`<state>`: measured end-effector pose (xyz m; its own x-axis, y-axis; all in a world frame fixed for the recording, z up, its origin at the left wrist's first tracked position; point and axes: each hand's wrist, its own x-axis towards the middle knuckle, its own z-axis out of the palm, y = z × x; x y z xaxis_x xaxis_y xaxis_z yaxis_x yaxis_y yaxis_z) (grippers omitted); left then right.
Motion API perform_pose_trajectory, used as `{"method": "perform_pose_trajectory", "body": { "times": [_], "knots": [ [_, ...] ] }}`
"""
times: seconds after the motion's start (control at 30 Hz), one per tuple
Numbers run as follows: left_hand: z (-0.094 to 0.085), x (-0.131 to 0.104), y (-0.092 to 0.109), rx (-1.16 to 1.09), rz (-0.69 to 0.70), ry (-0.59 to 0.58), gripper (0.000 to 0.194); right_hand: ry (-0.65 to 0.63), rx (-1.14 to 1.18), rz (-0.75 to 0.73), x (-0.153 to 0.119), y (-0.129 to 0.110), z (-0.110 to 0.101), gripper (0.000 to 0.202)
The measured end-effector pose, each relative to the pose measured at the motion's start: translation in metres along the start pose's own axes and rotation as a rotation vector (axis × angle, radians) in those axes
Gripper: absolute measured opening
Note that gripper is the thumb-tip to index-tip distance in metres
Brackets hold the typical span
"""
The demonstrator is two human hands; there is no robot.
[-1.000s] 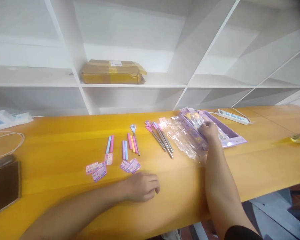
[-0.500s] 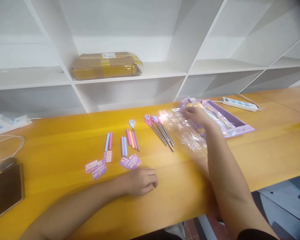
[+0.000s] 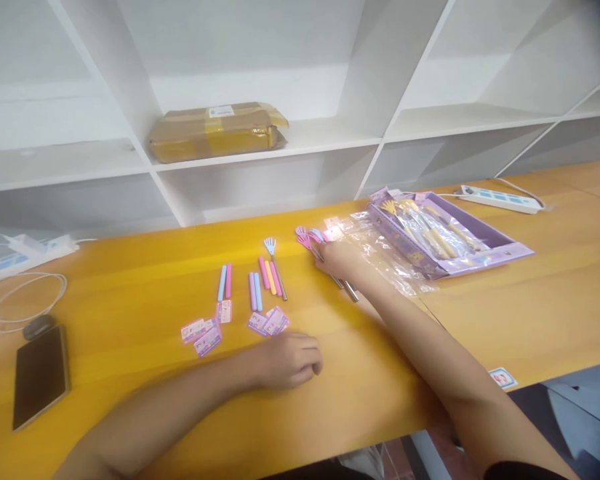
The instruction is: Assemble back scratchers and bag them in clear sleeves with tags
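Note:
My right hand point(image 3: 337, 260) is over the bundle of metal rods with pink and blue hand-shaped heads point(image 3: 307, 239); its fingertips touch or pinch them, partly hidden. Curled on the table, my left hand point(image 3: 295, 360) lies near the purple printed cards point(image 3: 270, 321), with nothing visible in it. A blue-headed rod point(image 3: 271, 247) rests beside pink and orange tubes point(image 3: 269, 276). Purple and blue tubes point(image 3: 255, 291) and another blue and pink pair point(image 3: 225, 281) lie further left, above more cards point(image 3: 207, 337).
A purple box point(image 3: 500, 250) with wrapped yellow-headed rods stands at the right, beside clear plastic bags point(image 3: 380, 253). Power strips point(image 3: 500, 199) lie at both ends. A phone point(image 3: 41, 377) and mouse point(image 3: 39, 326) are at left. A taped parcel point(image 3: 220, 133) sits on the shelf.
My right hand has moved left and down from the box and bags to the rod bundle. The view has shifted slightly. My left hand remains on the table.

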<state>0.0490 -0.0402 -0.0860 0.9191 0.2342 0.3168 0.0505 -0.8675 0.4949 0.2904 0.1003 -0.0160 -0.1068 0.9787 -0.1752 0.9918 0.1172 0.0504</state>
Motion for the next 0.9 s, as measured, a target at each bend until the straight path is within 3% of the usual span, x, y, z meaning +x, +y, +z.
{"method": "perform_pose_trajectory", "body": {
  "times": [0.1, 0.2, 0.33, 0.43, 0.5, 0.57, 0.7, 0.9],
  "knots": [
    [-0.002, 0.000, 0.002, -0.018, 0.001, -0.006, 0.016, 0.022, -0.028, 0.024, 0.002, -0.005, 0.005, 0.044],
    [-0.025, 0.001, 0.002, -0.036, -0.069, 0.092, 0.018, 0.031, -0.035, 0.051, 0.005, -0.007, 0.010, 0.043],
    [-0.085, -0.002, -0.019, 0.119, -0.502, 0.383, 0.017, 0.041, -0.010, 0.047, 0.007, -0.005, 0.013, 0.043],
    [-0.115, -0.011, -0.050, 0.232, -0.665, 0.350, 0.076, 0.043, 0.020, 0.032, 0.007, -0.003, 0.013, 0.043],
    [-0.119, -0.018, -0.070, 0.200, -0.738, 0.261, 0.106, 0.044, 0.036, 0.024, 0.008, -0.003, 0.013, 0.043],
    [-0.114, -0.023, -0.085, 0.181, -0.771, 0.204, 0.115, 0.044, 0.045, 0.016, 0.008, -0.004, 0.013, 0.043],
    [-0.104, -0.023, -0.098, 0.184, -0.775, 0.180, 0.112, 0.029, 0.058, -0.001, 0.006, -0.004, 0.011, 0.045],
    [-0.103, -0.020, -0.097, 0.199, -0.771, 0.200, 0.105, 0.008, 0.100, -0.007, 0.003, -0.002, 0.003, 0.045]
  ]
}}
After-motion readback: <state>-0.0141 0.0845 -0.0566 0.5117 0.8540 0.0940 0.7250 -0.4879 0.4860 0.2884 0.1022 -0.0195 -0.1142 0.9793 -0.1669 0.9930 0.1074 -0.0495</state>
